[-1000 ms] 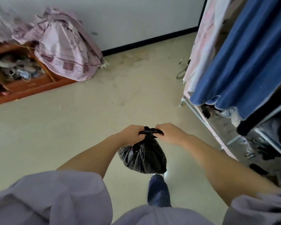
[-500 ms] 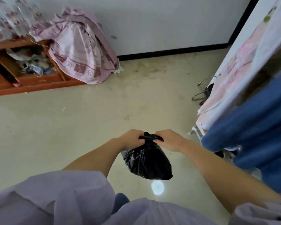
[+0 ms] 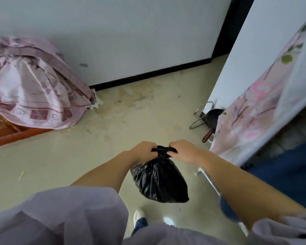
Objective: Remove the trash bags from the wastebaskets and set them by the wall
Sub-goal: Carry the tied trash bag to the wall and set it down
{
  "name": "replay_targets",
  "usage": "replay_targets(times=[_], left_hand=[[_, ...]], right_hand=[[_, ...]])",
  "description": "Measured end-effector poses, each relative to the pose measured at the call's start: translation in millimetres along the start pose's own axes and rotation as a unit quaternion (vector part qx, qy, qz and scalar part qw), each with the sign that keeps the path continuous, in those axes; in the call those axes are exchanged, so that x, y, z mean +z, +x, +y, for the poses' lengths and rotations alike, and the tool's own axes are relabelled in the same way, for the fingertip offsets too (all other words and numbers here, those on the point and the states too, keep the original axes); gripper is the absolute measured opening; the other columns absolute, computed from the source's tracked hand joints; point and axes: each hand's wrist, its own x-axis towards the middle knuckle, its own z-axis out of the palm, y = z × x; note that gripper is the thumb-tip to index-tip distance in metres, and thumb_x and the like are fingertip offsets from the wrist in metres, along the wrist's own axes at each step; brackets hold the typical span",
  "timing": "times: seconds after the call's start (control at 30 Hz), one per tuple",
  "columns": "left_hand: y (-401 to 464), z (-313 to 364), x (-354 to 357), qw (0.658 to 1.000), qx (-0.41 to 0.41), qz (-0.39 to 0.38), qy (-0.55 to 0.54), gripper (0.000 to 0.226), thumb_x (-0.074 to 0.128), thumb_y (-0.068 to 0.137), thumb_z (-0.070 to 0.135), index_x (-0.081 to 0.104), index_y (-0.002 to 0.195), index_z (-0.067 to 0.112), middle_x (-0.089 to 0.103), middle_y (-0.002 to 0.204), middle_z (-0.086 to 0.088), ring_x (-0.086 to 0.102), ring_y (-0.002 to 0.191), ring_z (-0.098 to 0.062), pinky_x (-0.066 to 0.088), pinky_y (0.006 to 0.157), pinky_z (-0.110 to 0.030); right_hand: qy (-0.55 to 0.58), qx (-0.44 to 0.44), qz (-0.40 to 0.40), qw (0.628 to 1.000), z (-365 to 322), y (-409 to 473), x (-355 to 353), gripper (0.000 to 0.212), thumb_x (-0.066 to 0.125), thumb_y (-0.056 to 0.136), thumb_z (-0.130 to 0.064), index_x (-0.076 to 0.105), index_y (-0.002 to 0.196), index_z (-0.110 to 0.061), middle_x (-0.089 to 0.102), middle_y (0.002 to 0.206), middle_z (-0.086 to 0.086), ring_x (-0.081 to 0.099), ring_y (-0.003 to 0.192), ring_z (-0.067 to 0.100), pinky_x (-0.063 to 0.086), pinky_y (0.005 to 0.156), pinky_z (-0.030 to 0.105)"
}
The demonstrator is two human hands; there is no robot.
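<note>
I see both hands out in front of me, holding 1 black trash bag (image 3: 160, 179) above the floor (image 3: 64, 161). The left hand (image 3: 144, 151) is clenched around the gathered neck of the bag on its left side, fingers curled over the plastic. The right hand (image 3: 183, 150) grasps the same neck from the right, fingers tucked under the bunched top. The 2 hands sit just beside each other, with the twisted neck between them. The bag hangs below them, full and rounded, its bottom clear of the floor and above my white shoe (image 3: 139, 215).

The wall (image 3: 131, 36) with its black baseboard (image 3: 148, 76) stands ahead, well apart from the bag. To the left, a pink patterned cloth (image 3: 34, 89) lies heaped over a reddish wooden shelf (image 3: 9, 134) against the wall. To the right, a pink floral fabric (image 3: 251, 112) hangs down, with a blue cloth (image 3: 293, 174) below it. Near the foot of the floral fabric, a dark pan with a red handle (image 3: 211, 122) lies on the floor beside a wire rack (image 3: 200, 114). Loose grey sleeves (image 3: 60, 214) fill the bottom of my view.
</note>
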Motion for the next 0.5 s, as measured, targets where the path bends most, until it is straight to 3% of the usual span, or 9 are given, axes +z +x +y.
replay_targets(times=[0.3,0.5], left_hand=[[155.2,-23.1,-114.0,0.997,0.063,-0.039,0.025,0.012,0.046,0.09,0.019,0.047,0.079,0.016,0.047,0.07,0.002,0.047,0.071,-0.021,0.033,0.062,-0.031],[279.6,-52.9,-176.6,0.998,0.05,-0.033,0.036,0.02,0.046,0.091,0.02,0.042,0.072,0.017,0.043,0.068,0.003,0.042,0.067,-0.019,0.03,0.057,-0.029]], right_hand=[[0.0,0.049,0.033,0.998,68.0,134.0,-85.6,0.028,0.046,0.096,-0.031,0.056,0.096,-0.005,0.063,0.091,0.016,0.059,0.084,0.031,0.035,0.064,0.031],[0.018,0.027,0.026,0.999,130.9,250.3,-145.1,0.023,0.046,0.096,-0.03,0.044,0.08,-0.014,0.051,0.073,0.005,0.05,0.068,0.025,0.036,0.061,0.033]])
